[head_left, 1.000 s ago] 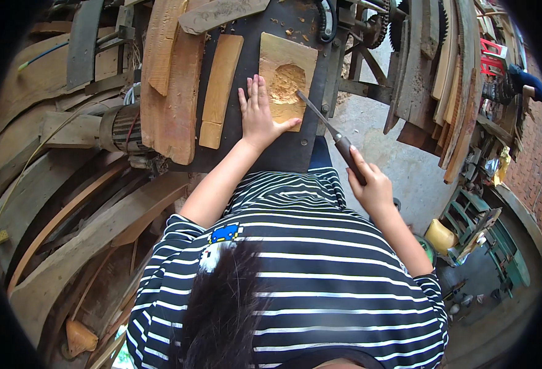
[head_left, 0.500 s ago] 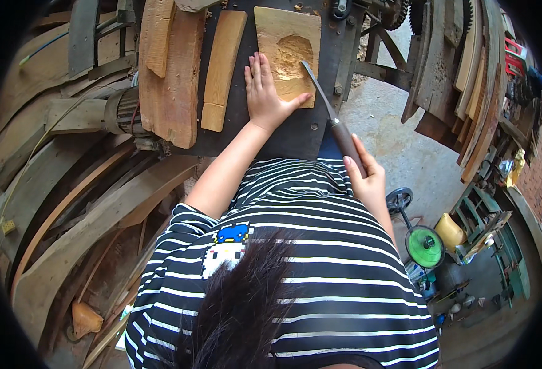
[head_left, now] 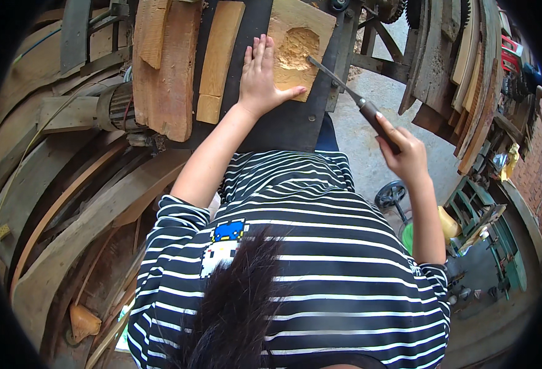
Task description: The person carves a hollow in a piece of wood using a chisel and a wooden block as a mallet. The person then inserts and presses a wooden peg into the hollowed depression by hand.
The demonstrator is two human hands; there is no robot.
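Note:
My left hand (head_left: 260, 81) lies with fingers stretched out on the left edge of a pale wooden board (head_left: 295, 27), which has a rough carved hollow (head_left: 297, 43) in it. A long metal chisel (head_left: 340, 81) reaches into the right side of that hollow, its tip at the gouged wood. Its dark wooden handle is wrapped in my right hand (head_left: 406, 150), low to the right of the board. The board rests on a dark worktop (head_left: 286, 132), with a narrow plank (head_left: 220, 58) and a wider, rough plank (head_left: 163, 98) lying to its left.
Toothed machine wheels (head_left: 394, 11) and stacked weathered boards (head_left: 461, 92) stand at the right, above concrete floor (head_left: 363, 154). A cylindrical motor (head_left: 117, 114) and curved timbers (head_left: 62, 203) fill the left. A black wheel (head_left: 391, 198) and yellow container (head_left: 448, 222) sit low right.
The worktop, board and both hands appear higher in the picture than a second ago. My right hand has moved rightward since half a second ago, and the chisel now lies at a shallower slant.

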